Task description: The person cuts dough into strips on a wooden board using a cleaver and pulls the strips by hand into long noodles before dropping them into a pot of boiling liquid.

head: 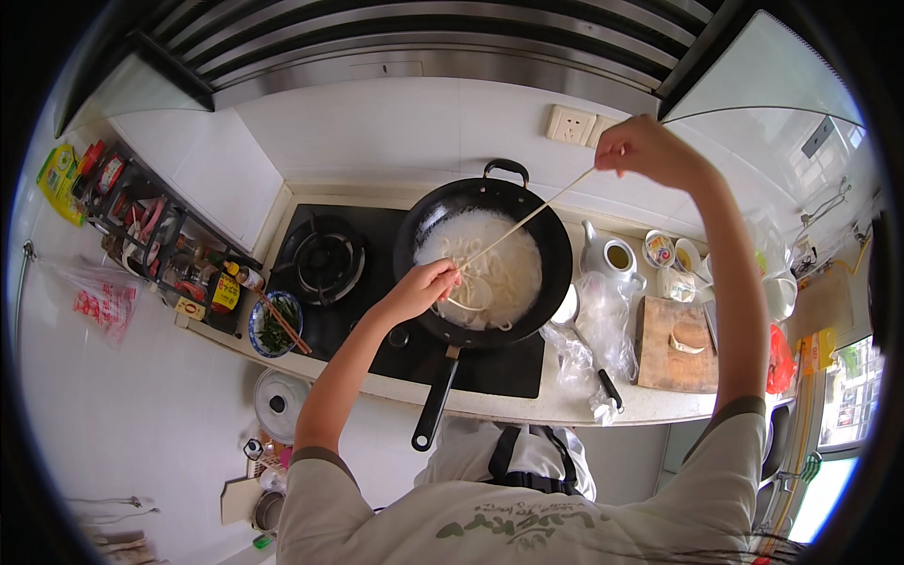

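A long, pale noodle strand (527, 219) is stretched taut on a slant between my two hands. My left hand (427, 288) pinches its lower part above the left side of a black wok (556, 265), and a loop of dough dangles below the fingers. Up by the wall, to the right of the wok, my right hand (646, 152) grips the strand's upper end between bent fingers. Pale noodles (512, 282) lie in white, frothy liquid inside the wok. The wok's long black handle (435, 402) points towards me.
Left of the wok are a bare gas burner (321, 260), a bowl of greens (277, 325) with chopsticks (286, 323) across it, and a seasoning rack (166, 233). To the right stand a white pot (597, 247), a ladle (592, 346), plastic bags (611, 325) and a cutting board (660, 367) bearing a dough piece (687, 339).
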